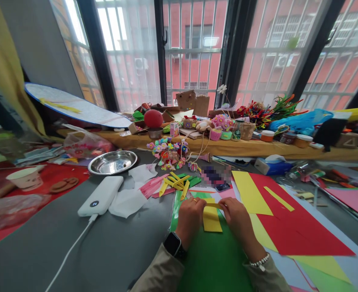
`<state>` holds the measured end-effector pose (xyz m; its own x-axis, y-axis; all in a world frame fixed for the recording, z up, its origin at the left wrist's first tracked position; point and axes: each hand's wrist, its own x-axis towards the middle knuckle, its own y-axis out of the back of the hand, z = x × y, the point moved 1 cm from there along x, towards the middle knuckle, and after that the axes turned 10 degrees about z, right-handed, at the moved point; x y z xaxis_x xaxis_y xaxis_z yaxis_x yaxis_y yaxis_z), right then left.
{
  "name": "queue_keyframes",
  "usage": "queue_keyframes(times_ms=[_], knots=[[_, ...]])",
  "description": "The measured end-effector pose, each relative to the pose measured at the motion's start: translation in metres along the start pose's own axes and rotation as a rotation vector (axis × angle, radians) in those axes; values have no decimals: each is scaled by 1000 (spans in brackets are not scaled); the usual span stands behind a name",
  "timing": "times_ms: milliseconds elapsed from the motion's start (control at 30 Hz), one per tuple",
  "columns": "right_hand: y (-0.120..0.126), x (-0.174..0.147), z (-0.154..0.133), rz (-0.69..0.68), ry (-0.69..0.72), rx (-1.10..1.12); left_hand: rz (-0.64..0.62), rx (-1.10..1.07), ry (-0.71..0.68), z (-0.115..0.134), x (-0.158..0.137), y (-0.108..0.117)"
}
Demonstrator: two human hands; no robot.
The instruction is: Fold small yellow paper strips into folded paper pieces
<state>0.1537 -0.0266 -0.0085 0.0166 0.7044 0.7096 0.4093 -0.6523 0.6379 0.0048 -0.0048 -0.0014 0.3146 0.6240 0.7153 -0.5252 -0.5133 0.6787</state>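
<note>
Between my two hands a narrow yellow paper strip (213,205) is stretched level, pinched at its ends. My left hand (190,217), with a black watch at the wrist, has its fingers closed on the left end. On the right end, my right hand (238,219) closes thumb and finger; a beaded bracelet circles that wrist. A yellow paper rectangle (213,222) lies just below the strip, on a green sheet (215,259); whether strip and rectangle are joined I cannot tell. Folded yellow paper strips (175,181) are heaped beyond my left hand, beside green and pink ones.
Red paper (306,227) and yellow paper (250,192) spread to the right. On the left are a white power bank (101,196) with a cable, a metal plate (95,170) and white scraps (127,202). Pompom flowers (168,152) and crafts crowd the back before a window ledge.
</note>
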Motion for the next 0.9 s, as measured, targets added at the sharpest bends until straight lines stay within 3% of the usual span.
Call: queue_keyframes(times_ms=[267,433,600,767,900], knots=[[-2,-1,3,25,10,-10,83,34,92,-4,1,4],[-8,-2,-11,-25,150,107,97,-129,-128,3,3,3],[-7,-1,-17,19,146,121,41,-83,-160,2,1,-4],[-5,0,-3,29,12,126,59,7,-68,-1,1,1],[3,2,9,96,-197,99,54,33,0,-3,2,4]])
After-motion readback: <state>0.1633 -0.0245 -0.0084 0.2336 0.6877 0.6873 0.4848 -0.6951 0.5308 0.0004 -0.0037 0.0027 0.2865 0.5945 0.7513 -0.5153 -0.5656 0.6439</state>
